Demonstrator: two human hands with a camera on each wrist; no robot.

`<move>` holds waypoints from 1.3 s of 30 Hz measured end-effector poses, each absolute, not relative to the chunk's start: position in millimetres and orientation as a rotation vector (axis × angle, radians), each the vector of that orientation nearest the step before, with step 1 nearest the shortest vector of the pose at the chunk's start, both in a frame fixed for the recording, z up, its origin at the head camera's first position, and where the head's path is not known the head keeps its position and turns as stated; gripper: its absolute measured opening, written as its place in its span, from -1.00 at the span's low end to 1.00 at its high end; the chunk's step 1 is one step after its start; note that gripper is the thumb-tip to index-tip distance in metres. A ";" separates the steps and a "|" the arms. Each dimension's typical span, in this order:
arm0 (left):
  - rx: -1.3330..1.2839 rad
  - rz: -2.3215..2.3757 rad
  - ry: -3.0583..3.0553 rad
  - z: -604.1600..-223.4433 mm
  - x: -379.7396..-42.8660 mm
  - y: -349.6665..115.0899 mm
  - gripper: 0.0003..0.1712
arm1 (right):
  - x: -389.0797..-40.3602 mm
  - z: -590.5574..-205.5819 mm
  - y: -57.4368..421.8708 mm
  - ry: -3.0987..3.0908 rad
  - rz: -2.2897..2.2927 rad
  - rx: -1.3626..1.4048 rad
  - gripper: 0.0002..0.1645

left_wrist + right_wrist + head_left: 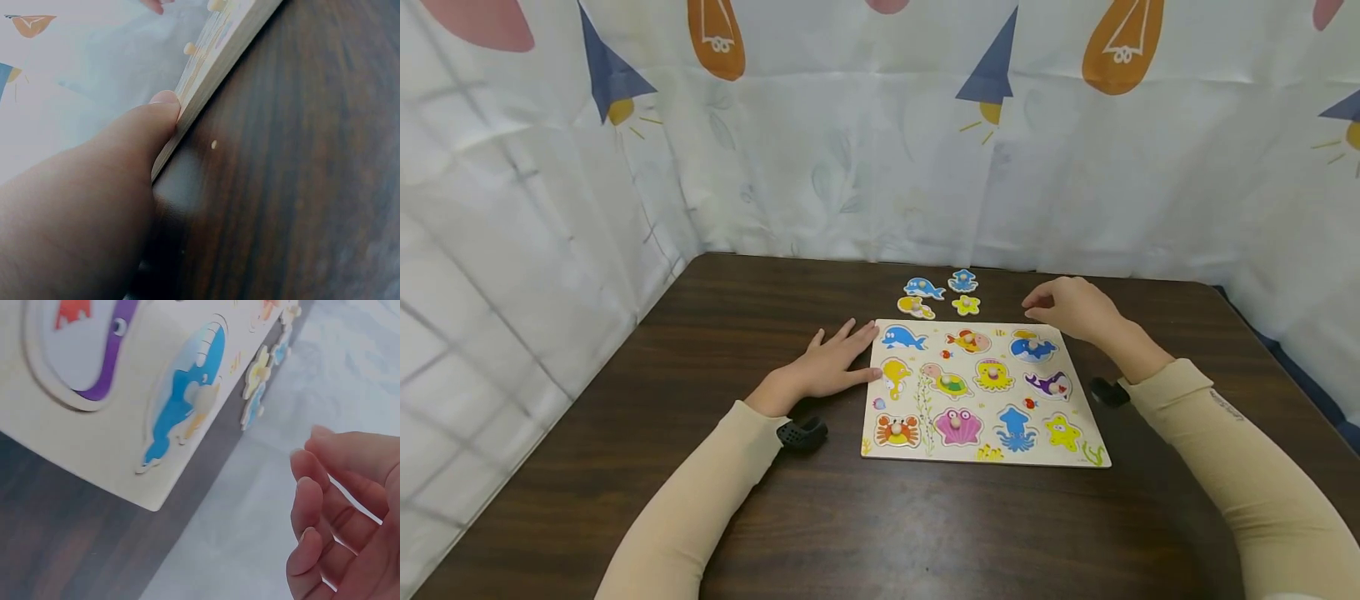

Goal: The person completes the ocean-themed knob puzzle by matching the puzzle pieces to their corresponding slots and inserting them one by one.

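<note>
A wooden puzzle board [981,452] with sea-animal pictures lies on the table. My left hand [827,364] lies spread flat at its left side, the thumb touching the board's edge, as the left wrist view also shows. Beyond the board's top right corner hovers my right hand [1075,310], fingers loosely bent and holding nothing; the thumb and index tips are close together. Nearest to it on the board is the blue narwhal piece [181,403], set in its recess with a round knob. Knobs also stand on the crab piece [897,430] and the shell piece [958,425].
Behind the board lie several loose pieces: a blue whale [923,288], a yellow seahorse [915,307], a blue squid [962,281] and a yellow starfish [966,305]. The dark wooden table [820,517] meets a printed white curtain [865,167] at its back edge.
</note>
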State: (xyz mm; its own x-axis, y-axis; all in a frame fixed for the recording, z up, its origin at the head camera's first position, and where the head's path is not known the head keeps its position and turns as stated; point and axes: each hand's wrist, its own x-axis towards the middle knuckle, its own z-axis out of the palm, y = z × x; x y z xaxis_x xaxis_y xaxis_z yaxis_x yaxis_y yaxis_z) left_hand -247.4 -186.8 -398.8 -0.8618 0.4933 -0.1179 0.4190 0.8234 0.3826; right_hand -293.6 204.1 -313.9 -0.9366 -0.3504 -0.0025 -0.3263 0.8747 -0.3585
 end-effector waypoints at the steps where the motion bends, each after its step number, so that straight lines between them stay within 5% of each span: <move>1: 0.707 0.515 2.794 -398.6 -247.4 -186.7 0.00 | -295.3 -312.8 202.1 2.978 -0.544 -0.547 -0.68; 20: 0.696 0.519 2.797 -396.7 -248.4 -186.0 0.00 | -356.0 -320.2 154.9 2.722 -0.785 -0.545 -0.66; 39: 0.702 0.496 2.789 -398.4 -247.7 -185.0 0.00 | -367.5 -345.6 124.6 2.784 -0.660 -0.379 -0.69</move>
State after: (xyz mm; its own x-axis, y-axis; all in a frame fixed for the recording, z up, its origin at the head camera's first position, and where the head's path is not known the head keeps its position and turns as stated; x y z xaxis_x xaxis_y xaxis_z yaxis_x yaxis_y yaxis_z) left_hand -247.7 -185.0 -398.4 -0.8611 0.4915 -0.1304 0.4164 0.8287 0.3739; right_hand -367.5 124.6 -345.6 -0.9335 -0.3072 -0.1849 -0.1915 0.8633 -0.4670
